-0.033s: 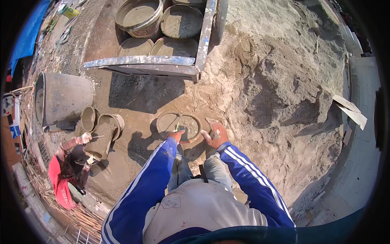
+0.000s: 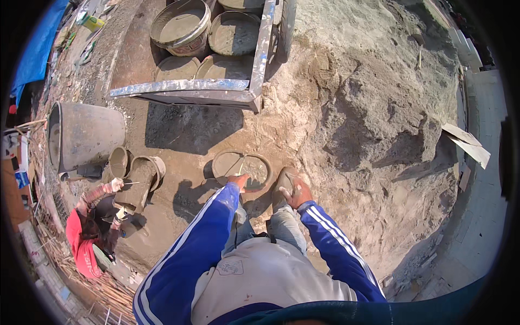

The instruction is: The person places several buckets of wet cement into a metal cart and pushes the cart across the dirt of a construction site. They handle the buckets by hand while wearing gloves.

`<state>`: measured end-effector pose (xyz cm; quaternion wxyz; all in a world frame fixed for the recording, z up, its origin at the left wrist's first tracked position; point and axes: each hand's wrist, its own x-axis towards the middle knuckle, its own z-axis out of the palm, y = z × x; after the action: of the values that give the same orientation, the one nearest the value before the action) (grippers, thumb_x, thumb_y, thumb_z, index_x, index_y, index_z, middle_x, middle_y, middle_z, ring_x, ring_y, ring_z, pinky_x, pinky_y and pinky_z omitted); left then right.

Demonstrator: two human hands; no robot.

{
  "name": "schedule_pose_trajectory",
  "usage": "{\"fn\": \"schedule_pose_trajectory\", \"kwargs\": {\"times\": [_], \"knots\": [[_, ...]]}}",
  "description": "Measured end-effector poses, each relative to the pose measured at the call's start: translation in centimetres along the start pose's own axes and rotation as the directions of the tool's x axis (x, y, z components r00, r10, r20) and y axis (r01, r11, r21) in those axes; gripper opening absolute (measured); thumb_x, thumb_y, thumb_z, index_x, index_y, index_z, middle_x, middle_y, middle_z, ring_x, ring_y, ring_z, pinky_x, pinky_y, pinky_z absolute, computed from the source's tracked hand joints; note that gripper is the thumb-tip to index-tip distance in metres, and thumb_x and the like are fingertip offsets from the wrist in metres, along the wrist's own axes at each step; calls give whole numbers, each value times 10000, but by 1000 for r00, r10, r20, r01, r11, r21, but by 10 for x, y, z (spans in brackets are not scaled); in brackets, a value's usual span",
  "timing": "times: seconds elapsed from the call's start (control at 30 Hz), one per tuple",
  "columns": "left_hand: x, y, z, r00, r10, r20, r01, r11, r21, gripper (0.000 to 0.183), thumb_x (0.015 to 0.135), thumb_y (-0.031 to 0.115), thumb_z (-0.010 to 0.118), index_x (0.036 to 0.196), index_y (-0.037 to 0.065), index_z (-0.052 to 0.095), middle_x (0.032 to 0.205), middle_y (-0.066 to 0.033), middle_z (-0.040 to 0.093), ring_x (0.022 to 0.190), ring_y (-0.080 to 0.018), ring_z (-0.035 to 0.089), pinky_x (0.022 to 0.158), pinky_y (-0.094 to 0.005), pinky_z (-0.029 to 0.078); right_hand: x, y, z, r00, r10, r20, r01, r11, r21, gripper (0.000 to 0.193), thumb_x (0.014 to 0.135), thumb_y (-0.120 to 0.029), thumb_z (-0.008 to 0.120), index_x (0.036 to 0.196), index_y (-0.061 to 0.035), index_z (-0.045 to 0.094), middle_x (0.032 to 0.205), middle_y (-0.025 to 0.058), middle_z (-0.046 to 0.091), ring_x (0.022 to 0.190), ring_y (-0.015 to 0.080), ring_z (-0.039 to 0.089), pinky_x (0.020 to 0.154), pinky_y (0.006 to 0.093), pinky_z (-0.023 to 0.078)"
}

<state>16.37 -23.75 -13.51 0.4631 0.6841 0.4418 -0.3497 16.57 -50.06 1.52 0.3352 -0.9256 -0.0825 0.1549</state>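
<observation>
A round bucket (image 2: 265, 181) filled with grey wet mortar (image 2: 254, 167) hangs or stands in front of my legs; I cannot tell whether it touches the ground. My left hand (image 2: 238, 181) is closed at its near side, on the thin handle (image 2: 241, 162) that runs across the top. Beside the bucket, my right hand (image 2: 298, 195) holds nothing, its thumb and fingers apart, over my right shoe (image 2: 286, 177). Both arms are in blue sleeves with white stripes.
Ahead stands a metal cart (image 2: 179, 85) loaded with several mortar buckets (image 2: 181, 27). A sand heap (image 2: 374, 108) rises on the right. At left, a co-worker in red (image 2: 81, 244) tips a bucket (image 2: 157, 168) near a big tub (image 2: 89, 132).
The bucket and my left hand have shifted slightly right relative to the cart. My right hand has drawn back a little toward me. The co-worker looks nearly unchanged.
</observation>
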Motion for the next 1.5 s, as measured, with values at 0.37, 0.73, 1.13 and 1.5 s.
{"fn": "schedule_pose_trajectory", "kwargs": {"times": [0.37,0.73,1.13,1.5], "knots": [[-188,251,206,869,251,427,-418,834,360,725,664,619,632,780,-96,594,756,-164,612,669,-237,589,639,-348,461,-262,240,-63,191,851,490,-658,-260,707,908,719,-705,503,1356,-81,329,1306,213,432,1137,351,469,937,462,339],[-334,543,208,338,468,816,-790,612,-23,600,685,543,685,818,-33,581,712,-57,539,682,-137,494,592,-297,401,27,191,-254,438,880,185,105,-254,962,910,685,-789,434,1306,-127,372,1300,124,380,1081,303,448,875,475,393],[-321,879,155,346,567,747,-900,425,94,588,610,485,739,785,-56,592,722,-163,610,669,-238,589,616,-354,454,379,130,-468,757,598,263,-45,-354,934,854,731,-715,480,1282,-73,361,1190,171,455,1006,316,544,750,428,514],[-373,1169,30,756,597,270,-637,573,516,496,677,398,743,822,-25,529,730,-67,524,678,-141,484,599,-288,404,679,97,-745,866,-127,485,-485,31,874,569,903,-476,416,1277,-48,395,1178,122,530,1015,293,565,851,397,466]]}}
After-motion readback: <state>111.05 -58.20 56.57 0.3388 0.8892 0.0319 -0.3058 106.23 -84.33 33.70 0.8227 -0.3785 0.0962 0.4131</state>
